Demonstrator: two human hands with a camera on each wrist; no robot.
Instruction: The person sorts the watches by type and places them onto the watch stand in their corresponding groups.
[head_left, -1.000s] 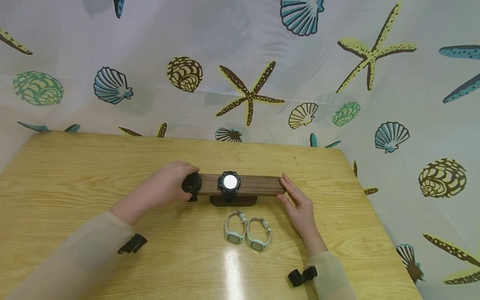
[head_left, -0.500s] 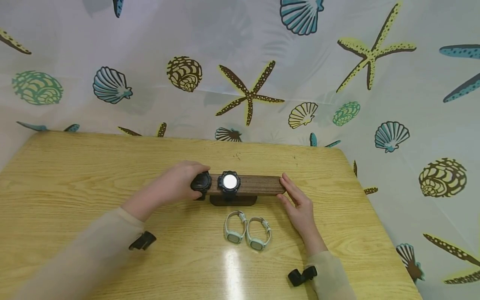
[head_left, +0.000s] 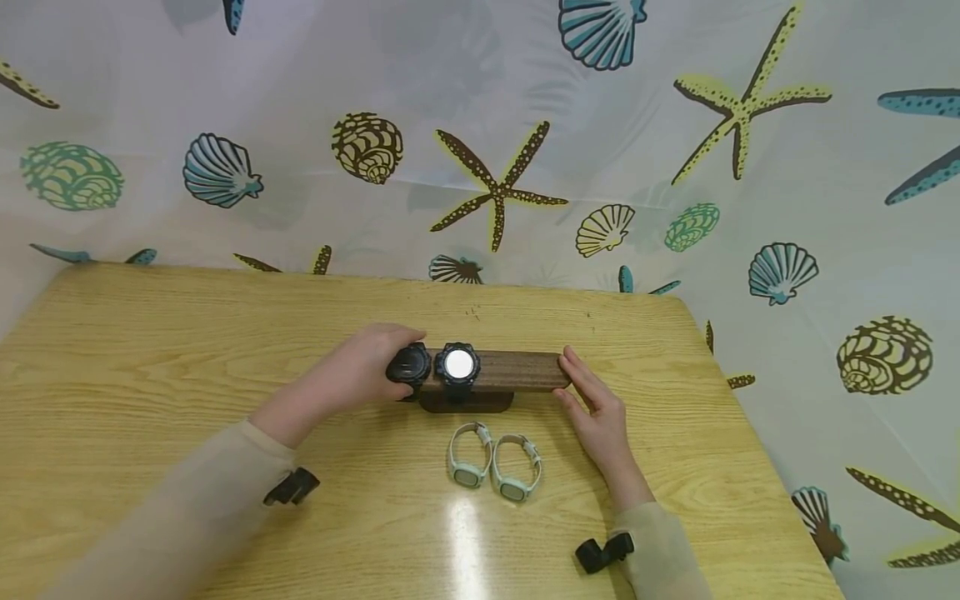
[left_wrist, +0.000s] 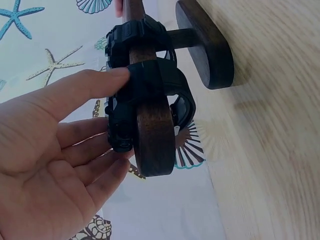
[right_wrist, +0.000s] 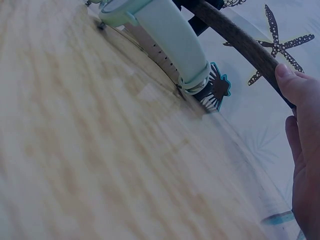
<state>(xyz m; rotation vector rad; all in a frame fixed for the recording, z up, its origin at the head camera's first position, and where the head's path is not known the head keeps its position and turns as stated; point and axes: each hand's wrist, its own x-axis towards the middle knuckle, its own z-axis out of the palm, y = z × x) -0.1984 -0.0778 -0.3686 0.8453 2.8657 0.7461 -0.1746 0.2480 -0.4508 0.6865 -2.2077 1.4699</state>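
Observation:
A dark wooden watch stand (head_left: 521,370) holds a bar crosswise above an oval base (head_left: 467,403). Around the bar's middle sits a black watch (head_left: 459,365) whose face glares white. My left hand (head_left: 369,364) pinches a second black watch (head_left: 411,363), looped over the bar's left part, close beside the first. In the left wrist view the thumb presses on that watch's strap (left_wrist: 145,82) and the fingers lie behind its case. My right hand (head_left: 602,418) grips the bar's right end between thumb and fingers, as the right wrist view also shows.
Two pale green watches (head_left: 467,475) (head_left: 514,487) lie side by side on the wooden table (head_left: 360,517), in front of the stand. Behind the table hangs a white curtain (head_left: 300,75) printed with shells and starfish.
My left hand has slid the second black watch rightward along the bar, from its left end to near the first watch. The right hand keeps its place on the bar.

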